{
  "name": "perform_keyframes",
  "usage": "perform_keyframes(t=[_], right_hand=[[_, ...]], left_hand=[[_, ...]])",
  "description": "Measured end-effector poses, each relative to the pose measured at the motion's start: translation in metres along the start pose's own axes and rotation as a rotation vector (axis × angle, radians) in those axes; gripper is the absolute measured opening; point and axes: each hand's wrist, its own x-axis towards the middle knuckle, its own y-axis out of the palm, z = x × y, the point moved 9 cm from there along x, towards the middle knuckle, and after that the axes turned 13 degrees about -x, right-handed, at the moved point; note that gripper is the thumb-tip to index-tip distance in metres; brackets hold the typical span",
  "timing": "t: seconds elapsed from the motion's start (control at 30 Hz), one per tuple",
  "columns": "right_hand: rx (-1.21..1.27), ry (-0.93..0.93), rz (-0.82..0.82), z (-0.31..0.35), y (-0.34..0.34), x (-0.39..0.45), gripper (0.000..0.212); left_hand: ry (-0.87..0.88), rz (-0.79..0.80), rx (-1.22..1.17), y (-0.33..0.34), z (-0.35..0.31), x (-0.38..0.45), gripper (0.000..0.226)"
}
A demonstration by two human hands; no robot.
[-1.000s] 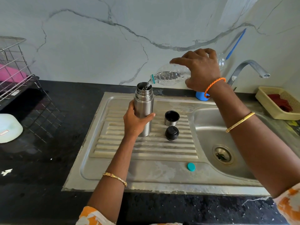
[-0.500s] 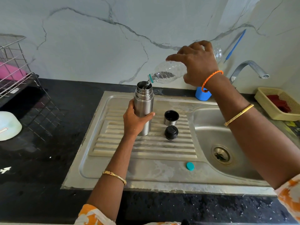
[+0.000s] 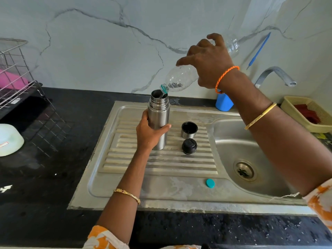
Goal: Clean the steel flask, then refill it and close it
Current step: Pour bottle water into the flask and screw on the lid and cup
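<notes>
The steel flask (image 3: pixel 159 114) stands upright and uncapped on the ribbed drainboard (image 3: pixel 161 162) of the sink. My left hand (image 3: pixel 149 133) grips its lower body. My right hand (image 3: pixel 210 63) holds a clear plastic bottle (image 3: pixel 179 79) tilted steeply, neck down. Its teal-ringed mouth is at the flask's opening, and a thin stream of water runs in. To the right of the flask sit the steel cup lid (image 3: pixel 189 129) and the black stopper (image 3: pixel 189 146). The bottle's teal cap (image 3: pixel 210 183) lies near the sink's front edge.
The sink basin (image 3: pixel 251 155) with its drain is at right, the tap (image 3: pixel 274 76) above it. A blue cup (image 3: pixel 223 103) stands behind the sink. A yellow basket (image 3: pixel 309 112) sits far right. A wire rack (image 3: pixel 16 78) and a white bowl (image 3: pixel 9 139) are at left.
My right hand has raised the bottle's base, so the bottle tilts more steeply into the flask. The left hand and the flask have stayed put.
</notes>
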Motion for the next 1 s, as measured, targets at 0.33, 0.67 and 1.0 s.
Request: perform_keyframes(t=[0.33,0.67,1.0], right_hand=[[-0.08,-0.074,-0.007,0.013,-0.009,0.009,0.058],[-0.225,-0.19,-0.025,0.029,-0.025,0.022,0.047],[-0.449,-0.281,-0.105,0.051,-0.031,0.029,0.036]], left_hand=[[0.002,0.0,0.008,0.0,0.002,0.0,0.071],[-0.01,-0.008,0.026,-0.001,0.003,0.001,0.071],[-0.014,-0.006,0.035,-0.001,0.002,0.0,0.072]])
